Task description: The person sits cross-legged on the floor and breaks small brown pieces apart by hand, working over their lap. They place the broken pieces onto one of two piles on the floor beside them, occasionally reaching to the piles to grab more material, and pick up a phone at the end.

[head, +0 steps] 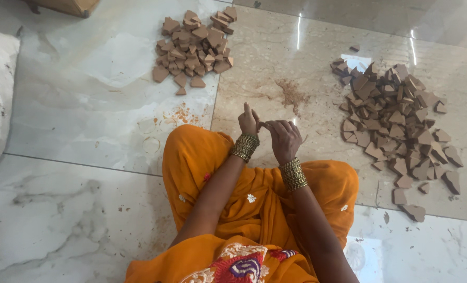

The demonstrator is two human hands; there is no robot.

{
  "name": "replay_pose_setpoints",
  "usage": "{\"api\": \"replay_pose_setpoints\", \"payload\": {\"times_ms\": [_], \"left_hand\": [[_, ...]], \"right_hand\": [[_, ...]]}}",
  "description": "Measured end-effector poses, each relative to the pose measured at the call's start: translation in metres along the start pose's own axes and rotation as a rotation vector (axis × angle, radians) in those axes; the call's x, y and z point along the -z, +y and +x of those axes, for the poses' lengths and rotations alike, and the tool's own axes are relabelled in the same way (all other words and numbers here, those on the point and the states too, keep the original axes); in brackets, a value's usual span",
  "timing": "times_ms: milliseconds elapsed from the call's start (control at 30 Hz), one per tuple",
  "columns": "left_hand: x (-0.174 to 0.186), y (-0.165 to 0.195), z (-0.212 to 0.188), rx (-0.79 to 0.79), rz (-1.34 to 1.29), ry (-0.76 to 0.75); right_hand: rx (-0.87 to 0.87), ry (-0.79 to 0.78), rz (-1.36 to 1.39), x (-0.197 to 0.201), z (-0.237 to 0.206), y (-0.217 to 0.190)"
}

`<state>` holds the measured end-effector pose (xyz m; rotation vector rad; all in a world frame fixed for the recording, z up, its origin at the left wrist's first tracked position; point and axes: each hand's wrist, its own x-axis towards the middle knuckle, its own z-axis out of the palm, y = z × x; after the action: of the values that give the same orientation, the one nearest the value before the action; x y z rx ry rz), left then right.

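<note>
While both hands, left hand (pixel 248 121) and right hand (pixel 283 137), meet fingertip-to-fingertip, grip contents unclear, matte brown clay wedges (pixel 396 120) lie heaped nearby.

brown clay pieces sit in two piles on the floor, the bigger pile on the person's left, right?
Not quite. The head view shows two piles, but the bigger pile lies on the person's right; the smaller pile is on the left. Both hands, left hand and right hand, are between them.

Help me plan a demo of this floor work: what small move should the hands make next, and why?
Probably reach the right hand to the large pile of brown pieces on its side. Both it and the left hand seem to hold nothing, fingertips touching above the knees, while a smaller pile lies ahead.
</note>
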<state>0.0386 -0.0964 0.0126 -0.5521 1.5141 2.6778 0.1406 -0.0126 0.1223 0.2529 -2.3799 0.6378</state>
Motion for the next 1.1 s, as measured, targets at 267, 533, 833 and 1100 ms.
{"api": "replay_pose_setpoints", "payload": {"times_ms": [267,533,833,1100], "left_hand": [[-0.003,0.004,-0.006,0.08,-0.298,-0.009],[-0.004,0.002,-0.011,-0.016,-0.395,-0.064],[0.002,0.0,-0.01,-0.026,-0.248,-0.222],[-0.003,0.0,-0.013,-0.011,-0.193,-0.144]], "right_hand": [[-0.041,0.051,-0.01,-0.006,0.0,0.018],[-0.609,-0.026,0.737,-0.024,-0.018,0.04],[-0.569,-0.168,0.418,-0.035,-0.022,0.035],[-0.642,-0.201,0.43,-0.02,-0.02,0.03]]}}
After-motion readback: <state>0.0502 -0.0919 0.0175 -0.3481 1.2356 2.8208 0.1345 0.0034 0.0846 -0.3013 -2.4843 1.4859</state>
